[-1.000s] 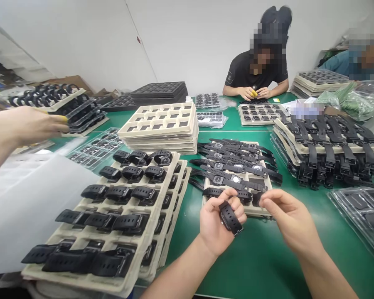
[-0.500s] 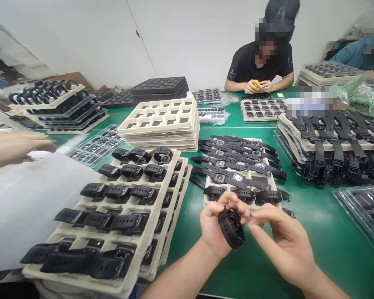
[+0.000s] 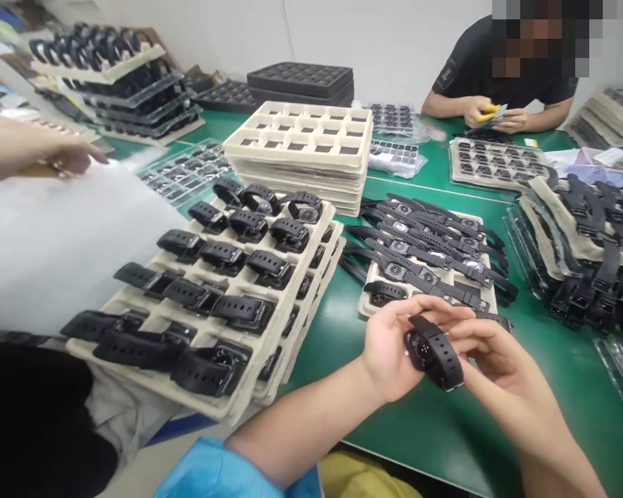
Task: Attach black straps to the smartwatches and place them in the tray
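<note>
Black watch (image 3: 420, 351) at four o'clock, over the tabletop (image 3: 426, 429)! The left hand (image 3: 392, 349) has its fingers clasped round it; the right hand's (image 3: 503, 360) fingers curl by the strap (image 3: 446, 360), grip unclear.

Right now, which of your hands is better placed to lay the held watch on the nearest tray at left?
Probably the left hand: the watch rests against its palm, and it is nearer that tray. The right hand is on the watch's other side, farther from the tray.
</note>
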Demonstrator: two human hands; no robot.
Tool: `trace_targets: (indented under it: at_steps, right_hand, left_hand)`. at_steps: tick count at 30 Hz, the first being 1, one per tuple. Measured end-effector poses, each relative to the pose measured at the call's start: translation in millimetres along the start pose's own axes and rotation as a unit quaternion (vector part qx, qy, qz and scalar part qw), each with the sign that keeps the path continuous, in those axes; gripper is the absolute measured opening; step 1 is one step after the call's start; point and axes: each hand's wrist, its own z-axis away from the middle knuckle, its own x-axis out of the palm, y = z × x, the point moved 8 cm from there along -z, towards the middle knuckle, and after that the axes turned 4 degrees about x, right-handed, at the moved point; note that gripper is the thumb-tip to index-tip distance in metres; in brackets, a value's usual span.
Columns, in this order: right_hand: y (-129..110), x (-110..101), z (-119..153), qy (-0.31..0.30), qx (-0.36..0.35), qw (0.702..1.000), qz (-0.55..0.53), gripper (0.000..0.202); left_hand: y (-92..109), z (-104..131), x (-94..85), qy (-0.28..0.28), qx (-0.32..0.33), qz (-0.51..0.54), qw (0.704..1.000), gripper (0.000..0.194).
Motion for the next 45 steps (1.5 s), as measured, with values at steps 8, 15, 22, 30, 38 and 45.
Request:
trace_targets:
  at_steps: [8, 15, 22, 30, 38, 45]
  right_hand:
    - [11.1, 2.8, -0.2, -0.021, 0.029, 0.998, -0.050, 0.013]
    - [14.4, 1.5, 0.3, -0.002, 0.032, 0.999, -0.009, 0.013]
    - [13.0, 4.1, 0.4, -0.015, 0.016, 1.000, 0.005, 0.014]
    - [12.1, 5.9, -0.5, -0.030, 0.002, 0.999, 0.036, 0.010]
    - [11.3, 7.4, 2.9, -0.022, -0.018, 0.997, 0.074, 0.012]
    - [7.9, 6.8, 4.5, -0.002, -0.039, 0.994, 0.101, 0.017]
  left_hand:
    - [-5.1, -3.6, -3.5, -0.021, -0.002, -0.021, 1.000, 0.029]
    - [-7.2, -3.0, -4.0, -0.024, 0.000, -0.025, 0.999, 0.028]
    - [-7.4, -2.1, -5.0, -0.018, 0.003, -0.040, 0.999, 0.029]
    - [-2.2, -1.0, -1.4, -0.022, 0.037, -0.078, 0.996, 0.021]
    - [-0.3, -0.9, -0.4, -0.029, 0.042, -0.112, 0.992, 0.021]
    - [-0.3, -1.1, -0.1, -0.031, 0.045, -0.111, 0.992, 0.021]
